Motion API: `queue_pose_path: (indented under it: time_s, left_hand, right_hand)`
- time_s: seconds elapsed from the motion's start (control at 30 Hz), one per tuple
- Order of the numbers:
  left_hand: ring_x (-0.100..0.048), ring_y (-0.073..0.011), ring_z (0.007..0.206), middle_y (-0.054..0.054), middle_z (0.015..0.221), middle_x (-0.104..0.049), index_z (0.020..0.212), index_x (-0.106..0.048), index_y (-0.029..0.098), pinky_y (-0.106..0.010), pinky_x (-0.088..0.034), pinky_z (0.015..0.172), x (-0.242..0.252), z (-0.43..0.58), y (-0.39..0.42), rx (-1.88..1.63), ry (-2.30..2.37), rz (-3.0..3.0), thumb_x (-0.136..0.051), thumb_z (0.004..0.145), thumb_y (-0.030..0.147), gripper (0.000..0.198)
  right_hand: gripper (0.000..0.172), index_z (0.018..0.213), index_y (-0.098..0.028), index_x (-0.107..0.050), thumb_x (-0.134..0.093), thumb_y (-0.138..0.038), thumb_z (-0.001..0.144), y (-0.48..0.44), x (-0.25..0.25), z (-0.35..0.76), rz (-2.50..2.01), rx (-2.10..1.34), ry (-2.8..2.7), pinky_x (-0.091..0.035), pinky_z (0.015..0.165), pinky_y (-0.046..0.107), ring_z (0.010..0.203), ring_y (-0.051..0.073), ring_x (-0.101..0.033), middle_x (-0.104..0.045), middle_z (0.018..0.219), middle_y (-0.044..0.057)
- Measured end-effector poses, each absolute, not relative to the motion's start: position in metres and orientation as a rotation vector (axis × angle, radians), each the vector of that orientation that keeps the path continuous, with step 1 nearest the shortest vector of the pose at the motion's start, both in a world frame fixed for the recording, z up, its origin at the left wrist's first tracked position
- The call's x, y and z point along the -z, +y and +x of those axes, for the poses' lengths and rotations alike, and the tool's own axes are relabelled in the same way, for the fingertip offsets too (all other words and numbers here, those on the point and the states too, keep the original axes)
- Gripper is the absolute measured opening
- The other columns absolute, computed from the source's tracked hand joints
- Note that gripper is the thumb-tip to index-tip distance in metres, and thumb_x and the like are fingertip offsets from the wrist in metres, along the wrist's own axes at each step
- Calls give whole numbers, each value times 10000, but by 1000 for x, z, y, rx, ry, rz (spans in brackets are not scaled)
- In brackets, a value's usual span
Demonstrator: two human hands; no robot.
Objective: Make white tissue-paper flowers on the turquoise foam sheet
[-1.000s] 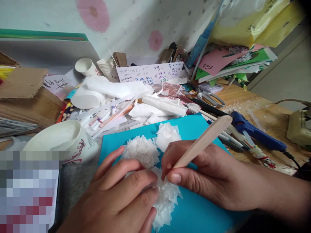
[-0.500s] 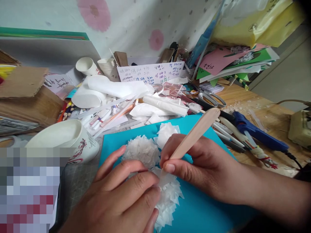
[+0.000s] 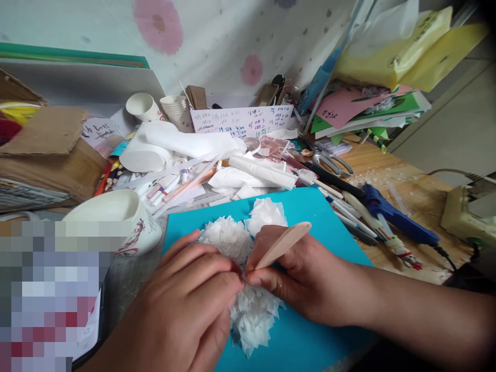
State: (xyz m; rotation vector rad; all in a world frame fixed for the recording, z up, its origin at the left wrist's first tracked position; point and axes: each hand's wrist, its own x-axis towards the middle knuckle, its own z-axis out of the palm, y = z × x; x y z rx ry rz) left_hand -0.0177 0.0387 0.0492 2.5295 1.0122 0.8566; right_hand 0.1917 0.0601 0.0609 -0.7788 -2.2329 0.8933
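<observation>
Since the frame half a second earlier, the wooden stick (image 3: 284,243) and the right hand (image 3: 310,279) have shifted leftward towards the left hand (image 3: 189,299), and the stick's visible end sits lower. Right hand: closed in a pinch, thumb and fingers gripping the stick; the stick's lower end is hidden at the fingertips. Left hand: fingers together and half curled, resting over the left side of the front paper flowers (image 3: 253,323); whether it grips anything cannot be told. That front cluster is partly covered by both hands, so whether it is one flower or two cannot be confirmed. Behind it, two further white items lie on the blue sheet (image 3: 318,346): one ruffled flower (image 3: 227,235) and one looser paper bunch (image 3: 265,213), its lower edge hidden by the right hand. Lower left, a pixelated patch obscures a device (image 3: 91,330) and part of one large cup (image 3: 149,232). Further items counted: one tipped small cup (image 3: 141,107), one stack of cups (image 3: 174,111), one blue glue gun (image 3: 403,214), one pair of scissors (image 3: 337,163) with blades hard to make out, and one cardboard box (image 3: 50,170), cut off at left. White paper scraps (image 3: 263,170) crowd the sheet's far edge; several pens (image 3: 354,219) lie along its right.
</observation>
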Motion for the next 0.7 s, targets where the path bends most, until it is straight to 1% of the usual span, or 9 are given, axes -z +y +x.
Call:
queue_pose_path:
  time_s: [0.1, 0.2, 0.27, 0.33, 0.4, 0.47, 0.6, 0.67, 0.7]
  left_hand:
    - [-550, -148, 790, 46, 785, -619, 780, -612, 242, -377, -330, 972, -50, -16, 39, -846, 1039, 2484, -450, 864, 121, 219]
    - [-567, -141, 801, 61, 806, -637, 808, -605, 240, -376, -308, 975, -51, -15, 40, -815, 1039, 2517, -462, 854, 88, 215]
    - [-570, -145, 829, 47, 857, -645, 846, -595, 226, -375, -318, 954, -51, -16, 42, -845, 1048, 2537, -450, 843, 58, 223]
    - [-564, -142, 839, 28, 889, -635, 843, -582, 209, -345, -364, 886, -50, -17, 44, -899, 1046, 2518, -416, 827, 16, 255]
    - [-555, -130, 828, 22, 885, -615, 804, -568, 202, -292, -401, 787, -49, -19, 44, -935, 1007, 2467, -388, 813, -14, 281]
    - [-553, -122, 838, 21, 895, -605, 806, -574, 209, -263, -413, 746, -47, -20, 43, -924, 927, 2443, -379, 811, -25, 304]
    - [-549, -152, 890, 18, 949, -633, 943, -602, 234, -309, -426, 821, -46, -19, 39, -758, 741, 2561, -423, 810, -8, 330]
    - [-548, -161, 892, 15, 943, -642, 951, -596, 232, -327, -427, 835, -46, -18, 39, -737, 745, 2606, -434, 831, 11, 299]
    - [-549, -162, 894, 12, 938, -641, 944, -590, 228, -327, -430, 834, -46, -18, 39, -754, 767, 2617, -432, 852, 25, 273]
  right_hand:
    - [214, 806, -132, -589, -525, -281, 945, 59, -60, 195, -765, -987, -2162, -468, 686, 271, 739, 151, -580, -620, 784, 63]
    - [144, 861, -158, -631, -570, -273, 921, 58, -63, 207, -778, -1166, -1860, -493, 715, 282, 773, 154, -601, -634, 822, 42]
    - [110, 885, -194, -661, -584, -265, 917, 58, -67, 219, -793, -1138, -1618, -494, 711, 269, 787, 146, -597, -630, 829, 19]
    - [110, 864, -222, -678, -587, -256, 917, 56, -73, 232, -818, -1013, -1539, -481, 690, 254, 794, 139, -581, -622, 836, 6]
    - [134, 836, -227, -676, -577, -250, 923, 53, -77, 245, -879, -898, -1668, -465, 699, 261, 810, 143, -569, -618, 856, 9]
    - [148, 835, -223, -659, -553, -250, 935, 48, -79, 256, -952, -819, -1842, -454, 715, 276, 814, 149, -561, -606, 865, 14]
    - [194, 807, -198, -584, -473, -239, 961, 34, -77, 271, -1056, -778, -1984, -463, 730, 295, 851, 170, -564, -585, 892, 37]
    - [208, 822, -192, -556, -419, -231, 973, 27, -74, 274, -1101, -803, -2053, -472, 698, 291, 812, 168, -574, -593, 879, 49]
    - [202, 867, -190, -564, -396, -220, 976, 23, -73, 275, -1121, -800, -2110, -474, 688, 286, 791, 164, -579, -603, 872, 53]
